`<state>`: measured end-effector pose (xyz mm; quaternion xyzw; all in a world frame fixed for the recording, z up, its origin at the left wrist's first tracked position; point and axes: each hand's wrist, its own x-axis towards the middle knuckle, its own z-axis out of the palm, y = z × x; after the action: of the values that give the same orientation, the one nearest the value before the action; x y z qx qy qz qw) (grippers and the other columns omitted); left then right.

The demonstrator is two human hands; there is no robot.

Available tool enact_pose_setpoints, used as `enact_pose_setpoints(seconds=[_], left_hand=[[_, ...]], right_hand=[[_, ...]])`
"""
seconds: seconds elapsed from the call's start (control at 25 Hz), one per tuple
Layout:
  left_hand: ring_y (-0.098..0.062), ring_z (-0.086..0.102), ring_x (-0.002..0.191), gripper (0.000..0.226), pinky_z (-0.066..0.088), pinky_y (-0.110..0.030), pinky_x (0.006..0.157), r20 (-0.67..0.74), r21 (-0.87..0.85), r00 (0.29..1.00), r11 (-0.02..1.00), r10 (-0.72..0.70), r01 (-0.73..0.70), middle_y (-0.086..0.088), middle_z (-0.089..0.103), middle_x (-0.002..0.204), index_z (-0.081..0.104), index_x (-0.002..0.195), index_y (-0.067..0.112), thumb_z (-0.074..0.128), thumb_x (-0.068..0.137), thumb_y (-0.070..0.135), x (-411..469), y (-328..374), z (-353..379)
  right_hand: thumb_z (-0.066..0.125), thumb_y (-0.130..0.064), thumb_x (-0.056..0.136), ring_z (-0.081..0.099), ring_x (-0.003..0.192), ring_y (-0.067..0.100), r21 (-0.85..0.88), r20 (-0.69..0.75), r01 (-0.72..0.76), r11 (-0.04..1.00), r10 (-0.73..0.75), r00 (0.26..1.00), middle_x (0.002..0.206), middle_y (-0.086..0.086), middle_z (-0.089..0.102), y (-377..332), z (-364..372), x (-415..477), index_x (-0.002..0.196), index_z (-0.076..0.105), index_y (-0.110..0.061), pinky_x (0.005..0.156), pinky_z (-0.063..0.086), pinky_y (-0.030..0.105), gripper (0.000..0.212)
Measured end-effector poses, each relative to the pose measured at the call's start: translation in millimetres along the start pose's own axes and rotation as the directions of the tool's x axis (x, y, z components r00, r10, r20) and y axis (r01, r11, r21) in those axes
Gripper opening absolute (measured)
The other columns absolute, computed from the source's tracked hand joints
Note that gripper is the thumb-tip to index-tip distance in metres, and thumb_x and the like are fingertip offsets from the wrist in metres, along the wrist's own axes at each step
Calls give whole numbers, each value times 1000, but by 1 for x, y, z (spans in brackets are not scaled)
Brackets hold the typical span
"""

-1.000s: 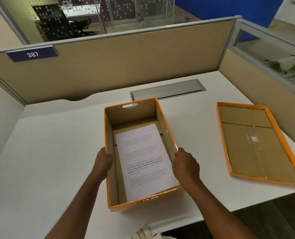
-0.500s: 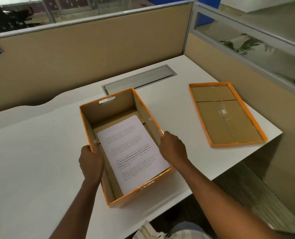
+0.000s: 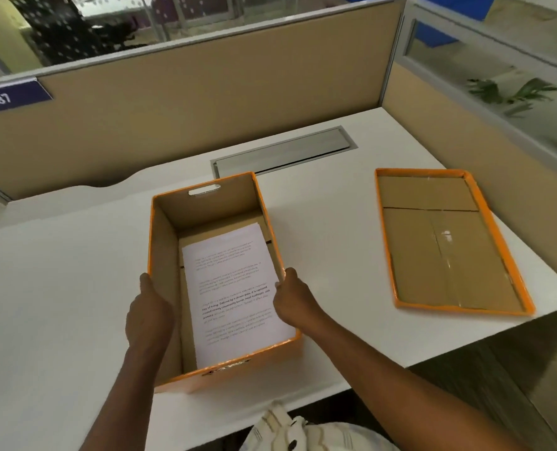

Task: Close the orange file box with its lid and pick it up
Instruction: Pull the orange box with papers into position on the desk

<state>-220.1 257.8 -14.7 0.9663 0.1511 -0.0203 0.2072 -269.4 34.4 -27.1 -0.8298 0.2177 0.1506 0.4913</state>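
Observation:
The orange file box (image 3: 205, 209) stands open on the white desk, near its front edge, with printed white sheets (image 3: 234, 288) lying inside. My left hand (image 3: 148, 315) grips the box's left wall and my right hand (image 3: 291, 301) grips its right wall. The orange lid (image 3: 446, 242) lies upside down on the desk to the right, brown cardboard inside facing up, apart from the box and both hands.
A grey cable hatch (image 3: 283, 151) is set into the white desk (image 3: 59, 288) behind the box. Tan partition walls (image 3: 205, 92) close off the back and right sides. The desk's right front corner ends just past the lid.
The view has swung back left and tilted, so the box and lid sit differently in frame. Both hands stay on the box's side walls; the lid has not moved.

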Motion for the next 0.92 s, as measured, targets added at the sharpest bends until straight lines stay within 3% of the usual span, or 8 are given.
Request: enact_pose_setpoints(seconds=[0.12, 0.24, 0.44, 0.6, 0.84, 0.92], left_hand=[[-48, 61, 85, 50, 48, -49, 70, -36, 10, 999, 999, -31, 32, -30, 65, 108, 36, 141, 3, 42, 91, -3, -2, -14, -10], [-52, 59, 101, 53, 48, -53, 83, -62, 14, 993, 995, -97, 98, -31, 62, 120, 34, 146, 5, 40, 94, 0, -5, -24, -20], [-45, 62, 81, 53, 45, -42, 68, -96, -20, 993, 998, -65, 63, -30, 66, 112, 34, 145, 6, 41, 93, -2, -6, -30, -14], [-33, 60, 68, 58, 47, -38, 63, -78, -18, 996, 999, -45, 43, -28, 68, 109, 30, 148, 6, 44, 92, -3, -7, -33, -7], [-43, 68, 86, 61, 54, -44, 67, -62, -26, 997, 999, -46, 44, -28, 65, 116, 26, 148, 6, 47, 92, -3, -7, -36, -4], [-46, 64, 97, 63, 54, -49, 76, -79, 21, 995, 998, -55, 57, -30, 62, 121, 24, 149, 3, 50, 92, 2, -8, -30, -6]], right_hand=[[43, -4, 90, 53, 98, 18, 39, 131, 30, 999, -35, 991, 125, 12, 53, -1, 10, -8, 112, 39, -10, 74, 43, 24, 23], [44, -3, 89, 50, 94, 15, 71, 150, 54, 996, -64, 987, 123, 8, 53, -3, 27, -16, 111, 39, -12, 74, 43, 26, 24], [43, 0, 90, 58, 107, 24, 71, 44, 34, 997, -37, 998, 127, 8, 54, -6, 36, -18, 125, 35, -12, 80, 51, 31, 37], [44, -6, 92, 60, 103, 22, 59, -5, 44, 997, -44, 999, 124, 7, 56, 4, 36, -20, 127, 34, -15, 78, 53, 30, 37], [45, -10, 93, 61, 104, 24, 28, -54, 44, 999, -42, 998, 124, 9, 57, 5, 38, -20, 130, 33, -13, 82, 56, 34, 38], [44, -18, 96, 60, 108, 24, 34, -45, 52, 998, -50, 998, 128, 11, 56, 6, 37, -20, 133, 31, -12, 84, 56, 35, 40]])
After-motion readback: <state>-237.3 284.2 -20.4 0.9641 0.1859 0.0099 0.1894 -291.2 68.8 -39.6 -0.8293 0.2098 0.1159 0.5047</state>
